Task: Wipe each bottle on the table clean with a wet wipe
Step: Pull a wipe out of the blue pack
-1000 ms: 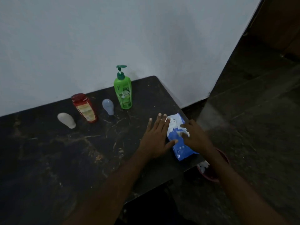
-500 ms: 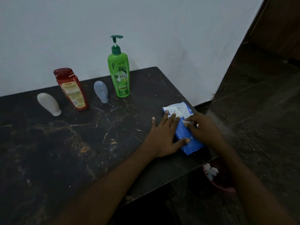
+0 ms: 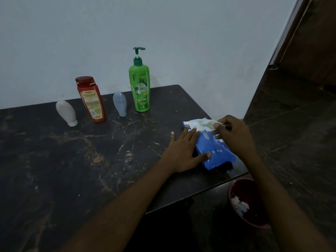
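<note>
Along the wall on the dark table (image 3: 54, 170), from the left: white bottle (image 3: 66, 113) on its cap, red bottle (image 3: 91, 100), small grey-blue bottle (image 3: 120, 104) on its cap, tall green pump bottle (image 3: 140, 88), all upright, well apart from both hands. Next, left hand (image 3: 183, 151), fingers straight, pressing flat on the blue wipe pack (image 3: 216, 151) near the table's right edge. Right hand (image 3: 234, 135) over the pack's far end, fingertips pinching a white wet wipe (image 3: 207, 122) partly out of the opening. Lower right, on the floor, red bin (image 3: 254, 215) holding white wads.
</note>
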`<act>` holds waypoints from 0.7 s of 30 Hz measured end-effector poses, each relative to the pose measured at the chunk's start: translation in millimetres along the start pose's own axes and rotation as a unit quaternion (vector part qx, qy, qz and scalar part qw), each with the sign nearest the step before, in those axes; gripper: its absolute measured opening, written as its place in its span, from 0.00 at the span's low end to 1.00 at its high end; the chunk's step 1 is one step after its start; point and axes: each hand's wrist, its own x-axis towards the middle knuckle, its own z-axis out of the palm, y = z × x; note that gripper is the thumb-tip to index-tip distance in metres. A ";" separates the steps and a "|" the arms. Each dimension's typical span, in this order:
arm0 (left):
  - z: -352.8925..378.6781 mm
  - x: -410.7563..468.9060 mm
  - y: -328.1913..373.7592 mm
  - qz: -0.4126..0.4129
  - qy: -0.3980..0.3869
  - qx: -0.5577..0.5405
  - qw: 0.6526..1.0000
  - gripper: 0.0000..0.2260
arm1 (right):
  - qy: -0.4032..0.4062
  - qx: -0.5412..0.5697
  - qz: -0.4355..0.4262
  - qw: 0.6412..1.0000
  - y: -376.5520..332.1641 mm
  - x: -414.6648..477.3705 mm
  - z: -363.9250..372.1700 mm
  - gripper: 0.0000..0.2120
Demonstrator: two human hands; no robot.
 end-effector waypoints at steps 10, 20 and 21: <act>-34.8 -49.4 -29.5 -0.048 0.078 -0.049 0.995 0.41 | -0.084 0.232 0.019 0.969 -64.9 0.0 57.5 0.09; -108.5 -148.7 -142.4 -0.202 0.194 0.010 0.960 0.37 | -0.161 0.253 0.020 0.954 -115.6 11.4 180.5 0.12; -113.9 -157.0 -153.0 -0.229 0.209 0.002 0.951 0.36 | -0.182 0.260 0.018 0.948 -121.4 10.9 193.0 0.15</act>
